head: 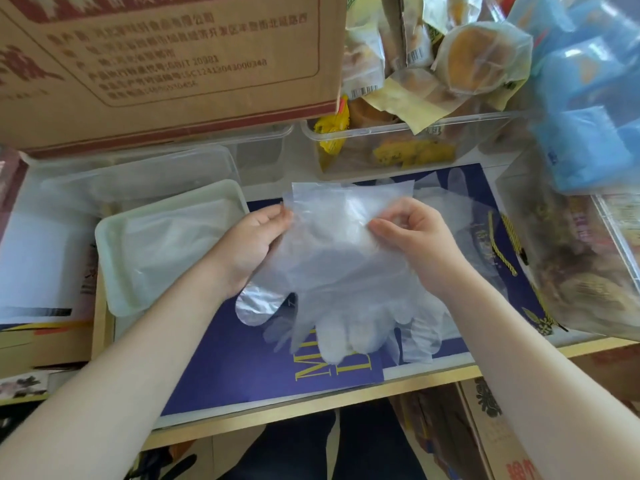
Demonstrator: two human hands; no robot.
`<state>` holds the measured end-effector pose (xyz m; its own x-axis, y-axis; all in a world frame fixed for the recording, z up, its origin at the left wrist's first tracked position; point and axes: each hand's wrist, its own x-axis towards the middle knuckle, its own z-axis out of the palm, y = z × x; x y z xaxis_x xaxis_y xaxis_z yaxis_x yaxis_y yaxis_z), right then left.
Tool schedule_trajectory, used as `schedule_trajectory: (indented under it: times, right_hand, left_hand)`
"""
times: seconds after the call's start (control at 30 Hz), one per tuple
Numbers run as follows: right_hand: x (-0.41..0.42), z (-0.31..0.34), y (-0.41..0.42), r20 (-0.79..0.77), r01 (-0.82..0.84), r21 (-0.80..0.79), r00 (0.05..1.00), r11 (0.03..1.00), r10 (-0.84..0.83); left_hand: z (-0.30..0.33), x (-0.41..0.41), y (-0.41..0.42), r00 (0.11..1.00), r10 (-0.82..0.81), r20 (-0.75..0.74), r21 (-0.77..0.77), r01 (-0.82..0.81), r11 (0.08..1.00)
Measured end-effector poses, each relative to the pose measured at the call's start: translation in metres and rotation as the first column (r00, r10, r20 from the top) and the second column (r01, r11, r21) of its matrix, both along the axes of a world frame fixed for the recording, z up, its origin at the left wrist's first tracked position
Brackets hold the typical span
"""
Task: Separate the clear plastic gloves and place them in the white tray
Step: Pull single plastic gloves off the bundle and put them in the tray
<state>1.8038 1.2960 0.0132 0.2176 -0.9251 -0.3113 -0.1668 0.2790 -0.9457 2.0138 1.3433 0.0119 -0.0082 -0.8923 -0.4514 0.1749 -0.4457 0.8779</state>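
Gloves [341, 271] of clear, thin plastic hang in a bunch at the centre of the frame, cuffs up and fingers drooping down, several layers overlapping so that they look milky. They are held above a dark blue sheet [242, 368] printed with large yellow letters, only partly readable, which lies on a pale wooden table [311, 405]. The left hand [251, 237] pinches the left edge of the cuffs between thumb and fingers; the right hand [412, 233] has its fingers curled, thumb and forefinger nipping the film near the cuffs' right side.

Just left of the left hand sits the white tray [110, 271], tilted in the frame, with clear film already lying in it. Behind it is a clear plastic container [138, 174]. At the upper left a brown cardboard box [166, 64] carries red Chinese print, including "GB/T 20981". At the upper right a clear bin [398, 150] holds wrapped pastries and yellow packets, with blue packages [585, 95] at the far right. A second glove [436, 192] lies flat on the blue sheet behind the hands.
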Motion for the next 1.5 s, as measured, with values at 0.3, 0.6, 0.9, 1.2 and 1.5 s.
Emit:
schedule_trajectory:
  times: [0.3,0.6,0.9,1.2,1.5]
  right_hand:
    - [0.005,-0.007,-0.007,-0.138,-0.019,-0.120,0.990,0.993,0.002]
    - [-0.008,-0.004,-0.008,0.116,-0.041,0.263,0.993,0.964,0.010]
    - [-0.024,0.002,0.004,0.438,-0.515,0.456,0.840,0.726,0.321]
    - [-0.030,-0.030,0.026,0.175,-0.480,0.478,0.872,0.735,0.456]
    - [-0.064,-0.052,0.019,-0.483,-0.169,0.076,0.856,0.983,0.184]
  left_hand:
    - [-0.011,0.003,-0.008,0.960,-0.189,0.205,0.029,0.187,0.982]
    - [0.001,-0.001,-0.009,0.952,-0.135,0.273,-0.153,0.182,0.971]
    - [0.013,-0.007,0.002,0.974,-0.186,-0.128,-0.188,0.161,0.969]
    - [-0.031,0.003,0.002,0.879,-0.073,0.471,0.014,0.076,0.997]
    - [-0.017,-0.017,0.000,0.607,-0.017,0.794,-0.090,0.146,0.985]
